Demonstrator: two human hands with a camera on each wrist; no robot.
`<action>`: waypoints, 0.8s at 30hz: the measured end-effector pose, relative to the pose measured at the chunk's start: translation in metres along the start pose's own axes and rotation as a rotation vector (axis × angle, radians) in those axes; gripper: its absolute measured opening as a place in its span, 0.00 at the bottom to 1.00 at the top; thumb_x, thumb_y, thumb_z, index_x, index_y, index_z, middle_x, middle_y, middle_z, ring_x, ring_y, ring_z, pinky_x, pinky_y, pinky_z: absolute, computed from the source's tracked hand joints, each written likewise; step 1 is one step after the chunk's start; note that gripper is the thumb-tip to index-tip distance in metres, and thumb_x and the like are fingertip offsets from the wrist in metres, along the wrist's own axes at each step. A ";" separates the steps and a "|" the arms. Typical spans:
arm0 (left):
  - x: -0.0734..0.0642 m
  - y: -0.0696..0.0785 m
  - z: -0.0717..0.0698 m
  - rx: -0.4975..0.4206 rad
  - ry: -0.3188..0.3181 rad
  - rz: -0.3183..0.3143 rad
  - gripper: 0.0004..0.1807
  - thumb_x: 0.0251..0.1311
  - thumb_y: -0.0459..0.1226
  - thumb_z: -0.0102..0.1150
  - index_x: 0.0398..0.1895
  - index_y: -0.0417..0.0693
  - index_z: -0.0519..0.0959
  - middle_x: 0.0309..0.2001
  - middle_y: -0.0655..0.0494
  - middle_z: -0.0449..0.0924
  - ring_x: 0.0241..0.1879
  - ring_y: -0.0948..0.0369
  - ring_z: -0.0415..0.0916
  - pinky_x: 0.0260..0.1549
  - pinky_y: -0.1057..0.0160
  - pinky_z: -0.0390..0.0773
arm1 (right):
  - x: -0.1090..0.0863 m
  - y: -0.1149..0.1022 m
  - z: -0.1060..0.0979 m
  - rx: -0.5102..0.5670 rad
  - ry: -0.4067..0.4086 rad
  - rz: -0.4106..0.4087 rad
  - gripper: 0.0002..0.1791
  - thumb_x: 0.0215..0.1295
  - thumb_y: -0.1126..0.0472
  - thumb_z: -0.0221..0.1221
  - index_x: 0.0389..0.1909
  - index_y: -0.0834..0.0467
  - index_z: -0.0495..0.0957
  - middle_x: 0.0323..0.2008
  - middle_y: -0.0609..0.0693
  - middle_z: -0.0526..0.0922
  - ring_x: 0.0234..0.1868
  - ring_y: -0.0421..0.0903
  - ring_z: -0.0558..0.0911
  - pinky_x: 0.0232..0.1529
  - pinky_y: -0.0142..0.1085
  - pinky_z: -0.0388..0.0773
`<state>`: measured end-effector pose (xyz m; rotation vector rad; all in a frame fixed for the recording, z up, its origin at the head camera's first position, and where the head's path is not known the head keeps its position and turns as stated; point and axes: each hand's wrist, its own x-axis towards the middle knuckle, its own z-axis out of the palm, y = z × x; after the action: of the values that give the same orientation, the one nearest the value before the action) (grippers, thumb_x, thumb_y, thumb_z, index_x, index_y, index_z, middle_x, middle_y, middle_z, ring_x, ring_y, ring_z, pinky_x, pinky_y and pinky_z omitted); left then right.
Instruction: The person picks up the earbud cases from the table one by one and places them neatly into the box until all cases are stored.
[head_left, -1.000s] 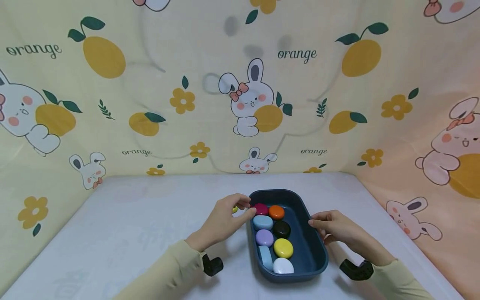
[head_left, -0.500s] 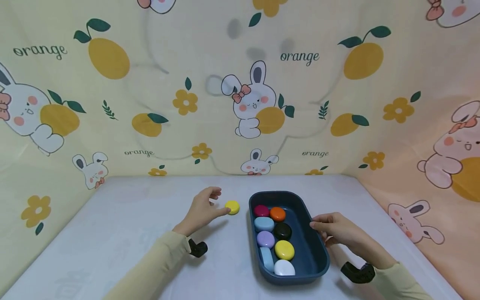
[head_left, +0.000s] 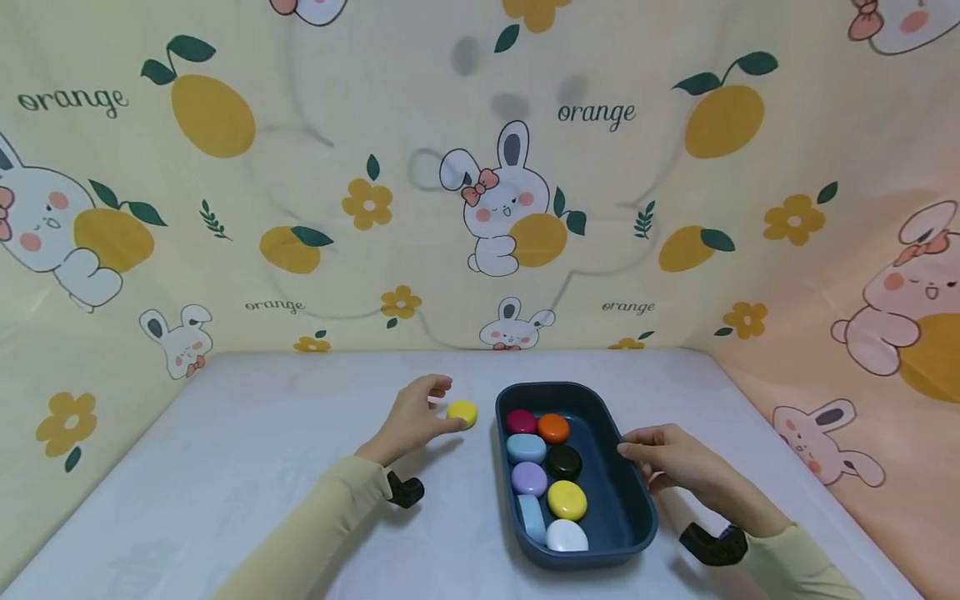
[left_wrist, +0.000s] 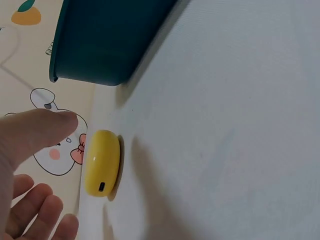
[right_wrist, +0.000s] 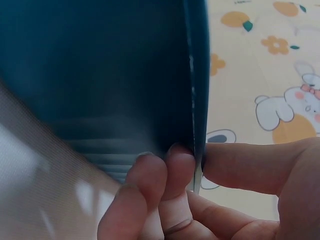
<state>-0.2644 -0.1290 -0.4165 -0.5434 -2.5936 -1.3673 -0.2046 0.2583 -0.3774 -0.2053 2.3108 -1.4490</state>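
A glossy yellow rounded piece (head_left: 462, 414) lies on the table left of the dark blue box. Its side has a small black slot, plain in the left wrist view, where the yellow piece (left_wrist: 102, 164) sits off the fingertips. Beside it my left hand (head_left: 412, 419) is spread, thumb and fingers apart with nothing between them. At the box's right side my right hand (head_left: 671, 458) pinches the rim, thumb on the inner side and fingers against the outer wall (right_wrist: 100, 75). In the dark blue box (head_left: 615, 508), several smooth coloured pieces line the left and middle.
The pieces in the box include a crimson one (head_left: 521, 422), an orange one (head_left: 553, 428), a black one (head_left: 563, 462) and a white one (head_left: 567, 536). Behind the white table (head_left: 300, 467) hangs a printed cloth (head_left: 420, 100), which also runs along both sides.
My left hand has drawn back leftward from the box's left rim, uncovering the yellow piece, then shifted slightly right. My right hand keeps its hold on the rim.
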 end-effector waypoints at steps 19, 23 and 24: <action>0.004 0.001 0.007 -0.023 0.040 0.005 0.33 0.44 0.33 0.78 0.55 0.35 0.75 0.53 0.40 0.77 0.53 0.48 0.74 0.51 0.51 0.77 | 0.000 -0.001 0.001 -0.003 0.009 0.013 0.21 0.72 0.59 0.56 0.55 0.72 0.75 0.23 0.50 0.73 0.26 0.47 0.74 0.28 0.39 0.77; 0.006 0.001 0.009 0.001 0.035 -0.004 0.34 0.44 0.33 0.78 0.56 0.34 0.74 0.54 0.39 0.76 0.53 0.47 0.74 0.51 0.52 0.77 | 0.000 0.000 0.001 0.000 0.004 0.002 0.21 0.72 0.59 0.55 0.55 0.72 0.75 0.22 0.50 0.72 0.25 0.47 0.74 0.28 0.38 0.77; 0.006 0.001 0.010 -0.001 0.032 -0.012 0.34 0.44 0.33 0.78 0.57 0.34 0.74 0.54 0.39 0.76 0.53 0.47 0.74 0.51 0.52 0.77 | 0.000 0.001 0.000 -0.001 0.003 -0.001 0.20 0.72 0.59 0.55 0.55 0.72 0.75 0.22 0.50 0.72 0.25 0.47 0.74 0.28 0.38 0.77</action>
<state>-0.2693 -0.1186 -0.4193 -0.5026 -2.5757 -1.3695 -0.2045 0.2582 -0.3782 -0.2049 2.3144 -1.4496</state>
